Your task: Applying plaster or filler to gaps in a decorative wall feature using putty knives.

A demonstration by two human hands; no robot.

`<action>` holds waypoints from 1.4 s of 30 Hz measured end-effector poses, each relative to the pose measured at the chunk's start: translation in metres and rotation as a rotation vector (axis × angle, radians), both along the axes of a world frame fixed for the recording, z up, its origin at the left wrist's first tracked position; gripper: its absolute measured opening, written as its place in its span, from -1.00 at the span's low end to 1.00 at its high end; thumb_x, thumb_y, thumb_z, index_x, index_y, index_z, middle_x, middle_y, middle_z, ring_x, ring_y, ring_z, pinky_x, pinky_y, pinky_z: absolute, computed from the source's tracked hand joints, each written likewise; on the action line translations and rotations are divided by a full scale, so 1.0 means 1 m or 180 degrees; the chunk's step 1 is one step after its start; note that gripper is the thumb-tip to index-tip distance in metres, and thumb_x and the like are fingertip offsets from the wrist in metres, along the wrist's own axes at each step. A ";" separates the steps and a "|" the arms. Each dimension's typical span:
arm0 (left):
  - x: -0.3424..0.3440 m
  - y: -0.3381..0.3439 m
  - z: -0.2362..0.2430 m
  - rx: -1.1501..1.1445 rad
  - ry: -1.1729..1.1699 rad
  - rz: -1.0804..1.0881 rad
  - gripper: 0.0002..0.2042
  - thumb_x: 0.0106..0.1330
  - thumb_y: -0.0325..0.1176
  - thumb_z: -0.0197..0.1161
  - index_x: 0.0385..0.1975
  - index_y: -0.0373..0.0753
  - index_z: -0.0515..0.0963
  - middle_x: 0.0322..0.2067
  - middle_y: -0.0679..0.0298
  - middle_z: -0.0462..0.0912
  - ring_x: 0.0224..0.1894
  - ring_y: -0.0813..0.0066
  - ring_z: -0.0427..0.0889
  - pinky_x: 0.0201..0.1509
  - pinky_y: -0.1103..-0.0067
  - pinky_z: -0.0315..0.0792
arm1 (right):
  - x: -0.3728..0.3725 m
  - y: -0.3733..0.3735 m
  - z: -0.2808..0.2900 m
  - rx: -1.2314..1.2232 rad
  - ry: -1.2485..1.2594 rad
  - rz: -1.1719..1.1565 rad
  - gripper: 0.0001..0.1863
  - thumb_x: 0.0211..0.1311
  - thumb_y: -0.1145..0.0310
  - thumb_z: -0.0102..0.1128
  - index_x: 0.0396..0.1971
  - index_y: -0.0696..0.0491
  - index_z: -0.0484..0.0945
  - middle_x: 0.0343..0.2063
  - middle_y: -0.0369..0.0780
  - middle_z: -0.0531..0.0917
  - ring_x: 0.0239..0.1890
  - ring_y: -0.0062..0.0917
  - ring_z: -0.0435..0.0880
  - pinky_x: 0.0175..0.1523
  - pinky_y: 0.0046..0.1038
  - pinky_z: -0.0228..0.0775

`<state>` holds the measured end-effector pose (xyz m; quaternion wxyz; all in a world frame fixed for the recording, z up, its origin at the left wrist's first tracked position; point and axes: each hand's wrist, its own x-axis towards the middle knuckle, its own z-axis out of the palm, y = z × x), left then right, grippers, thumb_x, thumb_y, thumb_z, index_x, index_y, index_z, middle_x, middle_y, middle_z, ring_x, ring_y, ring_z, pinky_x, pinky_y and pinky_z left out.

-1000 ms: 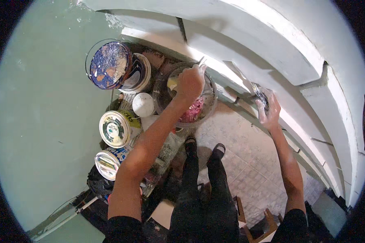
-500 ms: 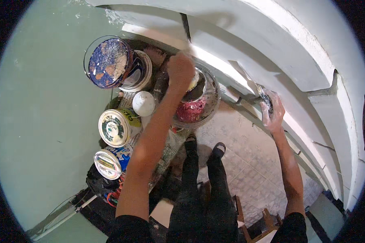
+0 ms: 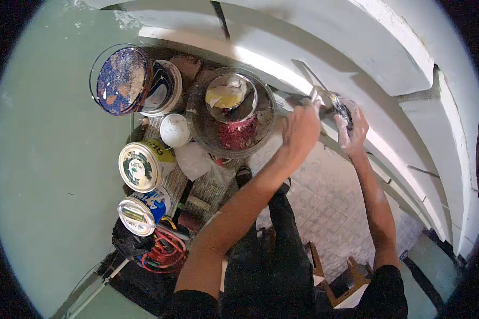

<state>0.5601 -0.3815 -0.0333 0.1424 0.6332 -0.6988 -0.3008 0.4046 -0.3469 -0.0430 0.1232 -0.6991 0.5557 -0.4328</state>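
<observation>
My right hand [image 3: 355, 126], dusted white, grips a putty knife [image 3: 315, 75] by its dark handle, its wide blade angled up to the left. Close beside it, my left hand [image 3: 302, 128] is closed on a smaller pale-bladed scraper [image 3: 316, 94], whose blade meets or nearly meets the putty knife near its neck. To their left is a clear round basin [image 3: 191, 119] with a container [image 3: 222, 94] holding yellowish, paint-smeared material and a crumpled pink-red lump [image 3: 237, 135].
Blue-topped bucket [image 3: 121, 77], white pail [image 3: 165, 85], white tub [image 3: 173, 129], two lidded cans [image 3: 138, 170] [image 3: 135, 215] and red cables [image 3: 165, 250] crowd a worn board. Pale stepped ledges [image 3: 351, 32] curve along top and right, a green wall [image 3: 53, 138] left. Tiled floor [image 3: 324, 202] and wooden pieces [image 3: 351, 287] lie below.
My left hand has moved from above the basin rightward and down to my right hand's knife, uncovering the basin. My right hand keeps its grip. The view has shifted slightly.
</observation>
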 end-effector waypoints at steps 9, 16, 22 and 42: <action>-0.019 0.016 -0.030 -0.0285 -0.0384 -0.0849 -0.73 0.41 -0.32 -0.02 -0.19 -0.46 0.47 -0.45 -0.06 0.65 -0.41 0.03 0.72 -0.35 0.28 0.62 | 0.000 -0.001 -0.005 -0.0125 -0.0004 -0.0053 -0.67 0.18 0.44 0.21 -0.04 0.18 0.53 -0.18 0.01 0.63 -0.16 -0.23 0.65 -0.03 -0.36 0.46; 0.024 -0.015 0.010 -0.0057 0.0039 -0.0045 -0.71 0.45 -0.25 -0.04 -0.31 -0.33 0.54 -0.53 -0.04 0.63 -0.41 0.00 0.69 -0.37 0.19 0.56 | 0.001 -0.001 0.001 -0.0058 -0.0008 -0.0008 -0.65 0.15 0.47 0.21 -0.04 0.21 0.52 -0.16 0.03 0.63 -0.17 -0.21 0.65 -0.03 -0.34 0.48; 0.063 -0.041 -0.018 -0.0843 -0.0317 -0.0508 -0.71 0.42 -0.20 0.01 -0.33 -0.29 0.57 -0.59 0.00 0.61 -0.50 0.04 0.67 -0.42 0.23 0.57 | 0.005 0.000 0.011 0.0052 0.0347 0.0099 -0.55 0.16 0.51 0.18 0.11 0.15 0.49 -0.12 0.01 0.62 -0.11 -0.21 0.64 0.01 -0.31 0.48; 0.221 -0.186 -0.013 -0.1701 -0.1444 0.0666 -0.80 0.31 -0.31 0.06 -0.49 -0.20 0.58 -0.55 0.05 0.64 -0.49 0.17 0.71 -0.41 0.28 0.60 | 0.039 -0.050 0.021 0.0522 0.0674 0.0767 -0.43 0.23 0.45 0.16 0.28 0.01 0.36 -0.08 0.04 0.50 -0.09 -0.14 0.57 0.03 -0.25 0.42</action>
